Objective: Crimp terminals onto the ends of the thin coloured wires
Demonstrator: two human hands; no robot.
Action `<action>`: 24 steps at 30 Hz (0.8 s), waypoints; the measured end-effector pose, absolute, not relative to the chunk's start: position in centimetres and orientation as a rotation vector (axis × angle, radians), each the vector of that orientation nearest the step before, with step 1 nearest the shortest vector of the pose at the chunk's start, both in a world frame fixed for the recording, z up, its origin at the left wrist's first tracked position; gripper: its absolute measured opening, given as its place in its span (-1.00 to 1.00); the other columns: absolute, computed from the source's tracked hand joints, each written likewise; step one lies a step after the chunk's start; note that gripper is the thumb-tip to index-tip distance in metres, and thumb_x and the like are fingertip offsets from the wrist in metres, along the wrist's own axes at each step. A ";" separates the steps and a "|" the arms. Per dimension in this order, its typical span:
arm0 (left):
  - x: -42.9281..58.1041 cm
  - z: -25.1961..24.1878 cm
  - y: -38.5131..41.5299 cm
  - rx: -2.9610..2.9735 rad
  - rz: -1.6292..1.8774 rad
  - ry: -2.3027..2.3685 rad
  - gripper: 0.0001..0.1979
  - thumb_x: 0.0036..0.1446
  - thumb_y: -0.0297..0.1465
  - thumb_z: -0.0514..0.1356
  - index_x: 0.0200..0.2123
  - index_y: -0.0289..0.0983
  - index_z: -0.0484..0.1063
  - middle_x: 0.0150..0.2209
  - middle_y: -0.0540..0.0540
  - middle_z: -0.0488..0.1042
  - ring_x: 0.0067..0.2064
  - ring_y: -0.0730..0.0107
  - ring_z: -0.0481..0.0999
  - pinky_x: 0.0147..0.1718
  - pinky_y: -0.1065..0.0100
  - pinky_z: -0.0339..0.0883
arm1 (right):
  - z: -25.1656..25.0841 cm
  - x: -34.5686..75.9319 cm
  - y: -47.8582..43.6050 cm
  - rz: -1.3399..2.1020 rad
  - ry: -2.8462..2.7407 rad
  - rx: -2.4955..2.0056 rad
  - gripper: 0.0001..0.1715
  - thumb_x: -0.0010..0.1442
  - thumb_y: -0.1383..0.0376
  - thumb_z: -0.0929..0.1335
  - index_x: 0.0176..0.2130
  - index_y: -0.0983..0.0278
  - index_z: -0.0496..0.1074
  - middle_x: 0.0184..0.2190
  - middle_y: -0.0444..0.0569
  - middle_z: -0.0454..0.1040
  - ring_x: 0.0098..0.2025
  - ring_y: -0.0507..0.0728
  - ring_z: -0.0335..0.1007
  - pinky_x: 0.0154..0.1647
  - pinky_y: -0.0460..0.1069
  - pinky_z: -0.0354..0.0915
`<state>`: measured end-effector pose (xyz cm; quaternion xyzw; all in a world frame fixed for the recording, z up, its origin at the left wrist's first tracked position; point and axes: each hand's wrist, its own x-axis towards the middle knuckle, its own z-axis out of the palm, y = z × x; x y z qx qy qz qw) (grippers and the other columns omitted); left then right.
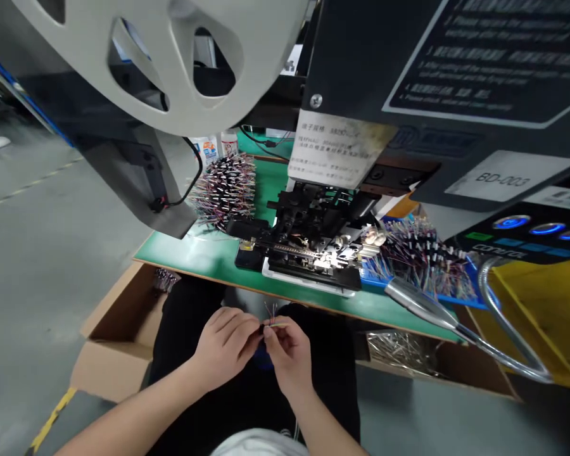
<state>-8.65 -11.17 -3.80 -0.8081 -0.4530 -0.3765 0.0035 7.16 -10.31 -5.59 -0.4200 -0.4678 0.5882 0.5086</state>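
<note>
1. At the left, an open cardboard box (111,370) sits beside the person's leg, at the near-left corner of the green worktable (202,253); some bundles show inside it.
2. On the worktable's left part stands a large heap of wire bundles (225,190), farther off than the hands and well apart from them.
3. The left hand (230,342) is over the lap, its fingers curled inward and closed at the tips on the dark end of a small wire bundle (272,310). How much of that end the fingers cover cannot be told.
4. The wire bundle lies between the two hands, touching both, so neither is clearly nearer. Its dark end is toward the left fingertips; several thin wires fan toward the far side, while a yellow-green one runs right, along the right fingers. The long axis of the covered part is hidden.
5. The right hand (289,354) has thumb and forefinger brought together at the wires, apparently in a light pinch; the other fingers are loosely bent.
6. Far and slightly right of the bundle, apart from it, is the black machine (297,215) with its brightly lit metal working point (330,258). The right hand seems nearer to that lit spot than the left.
</note>
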 end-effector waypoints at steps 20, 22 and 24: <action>-7.7 -6.0 -11.0 -2.842 -1.691 -2.048 -0.73 0.29 -0.41 0.10 0.06 -0.17 0.35 -0.19 -0.10 0.49 -0.28 0.38 0.55 -0.32 0.37 0.51 | -6.0 7.6 -8.8 1.481 -1.135 -1.067 -0.81 0.15 0.21 0.43 -0.34 0.24 0.37 -0.51 -0.17 0.35 -0.50 0.02 0.24 -0.47 -0.09 0.23; -7.3 -5.7 -10.9 -2.814 -1.999 -2.310 -0.81 0.30 -0.35 0.10 -0.06 -0.19 0.41 -0.21 -0.07 0.43 -0.31 0.39 0.55 -0.35 0.36 0.51 | -6.0 7.5 -8.3 1.496 -1.097 -1.067 -0.79 0.14 0.20 0.44 -0.29 0.23 0.37 -0.56 -0.23 0.26 -0.53 0.00 0.16 -0.50 -0.10 0.19; -7.1 -5.6 -10.6 -2.776 -2.217 -2.459 -0.84 0.29 -0.32 0.12 -0.14 -0.21 0.43 -0.25 -0.03 0.37 -0.38 0.44 0.52 -0.40 0.36 0.50 | -6.0 7.6 -7.9 1.491 -1.126 -1.100 -0.80 0.14 0.20 0.44 -0.28 0.25 0.41 -0.60 -0.27 0.17 -0.56 -0.02 0.06 -0.52 -0.11 0.13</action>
